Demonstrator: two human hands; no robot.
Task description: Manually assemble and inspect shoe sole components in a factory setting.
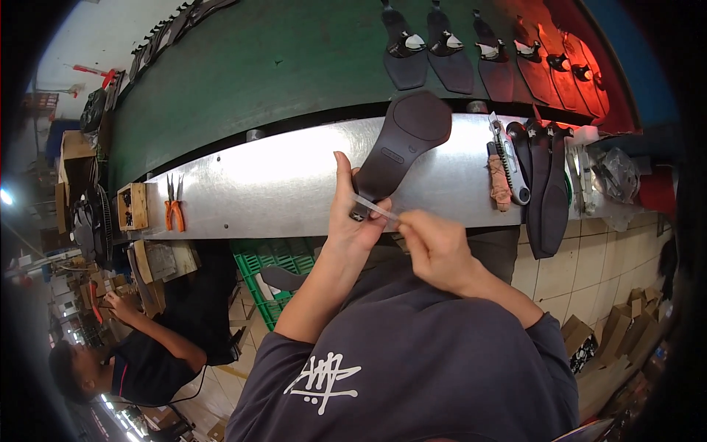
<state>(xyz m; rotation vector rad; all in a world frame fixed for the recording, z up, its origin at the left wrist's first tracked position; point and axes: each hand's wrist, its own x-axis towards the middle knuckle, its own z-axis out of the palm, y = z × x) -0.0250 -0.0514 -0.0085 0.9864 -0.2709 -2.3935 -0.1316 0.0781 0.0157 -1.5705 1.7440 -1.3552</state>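
My left hand (353, 214) is closed round the narrow end of a dark shoe sole (394, 151), thumb up along its side. The sole is tilted, its broad rounded end pointing away over the metal bench edge. My right hand (440, 247) pinches one end of a thin, pale, narrow strip-like piece (372, 207). This piece lies across the sole's narrow end, close to my left fingers. Whether it is a blade or a strip I cannot tell. A small white mark shows on the sole's near tip.
A green conveyor belt (258, 81) beyond the metal ledge (294, 173) carries dark sandals (405, 59), some under red light. Orange-handled pliers (174, 214) and a wooden box (132, 207) lie left; a utility knife (512, 166) and more soles (549, 195) right. A co-worker (140, 346) sits left.
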